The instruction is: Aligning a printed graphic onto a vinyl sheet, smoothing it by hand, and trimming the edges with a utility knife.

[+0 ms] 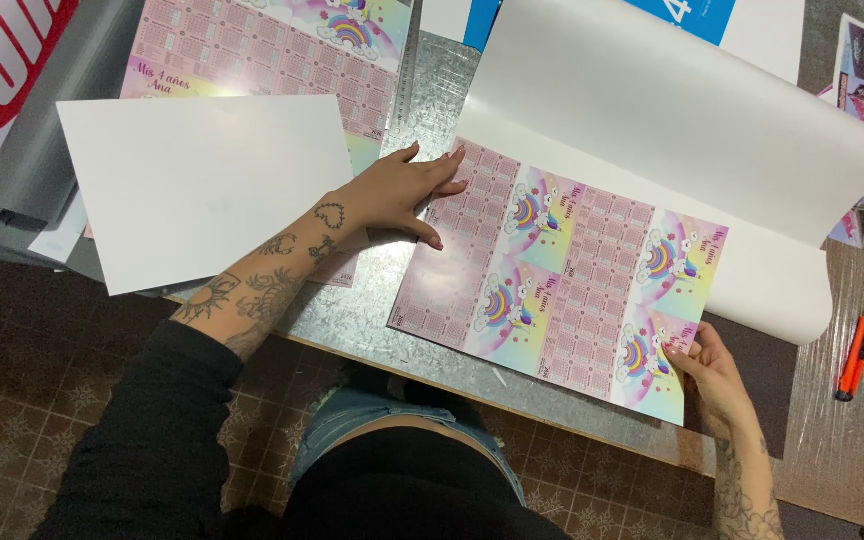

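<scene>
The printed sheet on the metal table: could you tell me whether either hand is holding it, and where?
The right hand pinches the printed sheet at its near right corner; the left hand lies flat on its far left edge.

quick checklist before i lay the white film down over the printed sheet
1. Left hand flat on the pastel rainbow printed calendar sheet: ok.
2. Right hand pinching the sheet's near corner: ok.
3. Curled white film sheet lifted off the print: ok.
4. Print surface free of dust: cannot tell.
5. Orange utility knife apart from the sheet: ok.
6. Print fully on the metal table: not ok, near corner overhangs.
</scene>
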